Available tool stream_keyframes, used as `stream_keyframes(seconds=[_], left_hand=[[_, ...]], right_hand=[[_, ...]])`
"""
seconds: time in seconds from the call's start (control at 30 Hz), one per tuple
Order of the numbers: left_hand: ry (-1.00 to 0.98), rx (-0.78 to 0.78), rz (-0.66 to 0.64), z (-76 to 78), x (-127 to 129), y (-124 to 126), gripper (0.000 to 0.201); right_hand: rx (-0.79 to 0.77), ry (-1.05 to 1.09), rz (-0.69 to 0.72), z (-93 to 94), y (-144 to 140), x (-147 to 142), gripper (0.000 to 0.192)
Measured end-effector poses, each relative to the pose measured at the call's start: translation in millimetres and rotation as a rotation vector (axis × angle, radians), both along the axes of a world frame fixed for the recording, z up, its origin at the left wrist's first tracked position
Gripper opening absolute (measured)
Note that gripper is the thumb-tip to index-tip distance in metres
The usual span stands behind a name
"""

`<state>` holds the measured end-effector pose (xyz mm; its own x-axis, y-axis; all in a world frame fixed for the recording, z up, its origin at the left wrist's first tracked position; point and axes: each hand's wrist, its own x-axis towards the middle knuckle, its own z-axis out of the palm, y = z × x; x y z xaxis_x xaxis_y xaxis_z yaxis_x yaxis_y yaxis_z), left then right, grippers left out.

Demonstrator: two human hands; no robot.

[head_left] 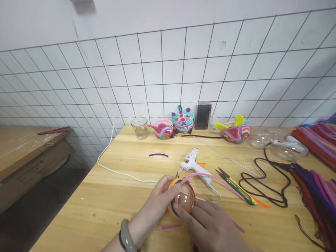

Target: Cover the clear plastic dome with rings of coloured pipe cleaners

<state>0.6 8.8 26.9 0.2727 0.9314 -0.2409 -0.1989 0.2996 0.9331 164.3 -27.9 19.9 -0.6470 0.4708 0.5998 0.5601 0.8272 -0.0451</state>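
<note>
A clear ball, banded with rainbow-coloured fuzzy strips, sits between my two hands above the table. My left hand is closed round its left side, the thumb lying over the coloured bands. From the right, my right hand is closed on the ball, with a fingertip on its near edge. A pink pipe cleaner runs from under the left thumb and arches away to the right. Just beyond the ball lies a white hot glue gun. My fingers hide part of the ball.
Thread snips and a black cable lie right, near bundled pipe cleaners. Along the tiled wall stand a glass cup and decorated fish. A purple piece lies left, near a white cord.
</note>
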Motion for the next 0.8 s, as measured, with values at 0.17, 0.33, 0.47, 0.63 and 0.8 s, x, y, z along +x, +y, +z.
stream_keyframes(seconds=[0.17,0.33,0.47,0.63,0.8], left_hand=[[0.039,0.054,0.003,-2.5,0,0,0.040],[0.063,0.084,0.032,-6.4,0,3,0.042],[0.099,0.137,0.044,-9.5,0,4,0.039],[0.119,0.175,0.095,-11.8,-2,7,0.037],[0.021,0.103,0.158,-11.6,-4,7,0.037]], right_hand=[[-0.035,-0.010,-0.019,-1.4,-1,0,0.034],[-0.074,-0.032,-0.031,-2.5,0,0,0.036],[-0.056,-0.033,-0.008,-5.2,0,1,0.035],[-0.044,-0.020,0.009,-5.8,-1,1,0.033],[-0.017,0.033,0.007,-2.2,0,4,0.029]])
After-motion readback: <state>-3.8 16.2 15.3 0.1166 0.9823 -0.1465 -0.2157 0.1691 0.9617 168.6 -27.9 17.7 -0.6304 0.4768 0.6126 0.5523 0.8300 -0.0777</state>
